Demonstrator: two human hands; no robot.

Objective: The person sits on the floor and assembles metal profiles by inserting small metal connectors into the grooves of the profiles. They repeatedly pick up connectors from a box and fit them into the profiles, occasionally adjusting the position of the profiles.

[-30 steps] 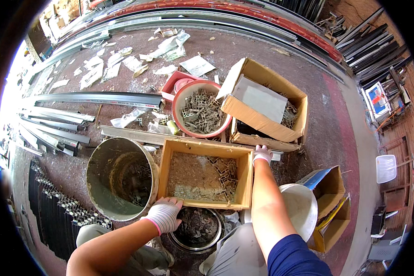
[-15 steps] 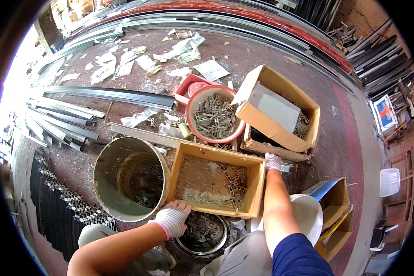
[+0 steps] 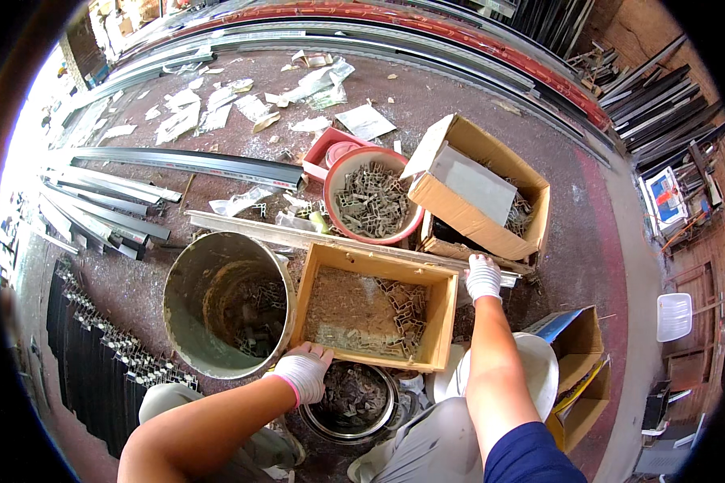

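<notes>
A rectangular wooden box [image 3: 379, 360] lies in front of me, with small bent metal clips [image 3: 407, 314] heaped at its right end and brown dirt over its bottom. My left hand [image 3: 302, 373], in a white knitted glove, grips the near left corner, fingertips over the rim. At the far right corner my right hand [image 3: 483, 278], gloved alike, is closed with its fingers curled; part of its grip is hidden. Left of the box stands a large round bucket [image 3: 181, 322] with clips inside. Under the near edge sits a metal-rimmed pot [image 3: 350, 439] of dark debris.
A red-rimmed basin [image 3: 330, 181] of clips and an open cardboard box [image 3: 479, 225] stand beyond. A long strip [image 3: 250, 228] runs behind the wooden box. Metal profiles [image 3: 89, 217] lie left; a white bucket [image 3: 544, 370] and cartons [image 3: 580, 354] stand right.
The wooden box has shifted slightly, baring more of the long strip behind it. My right hand now shows a little farther from the box's corner. My left hand keeps its hold.
</notes>
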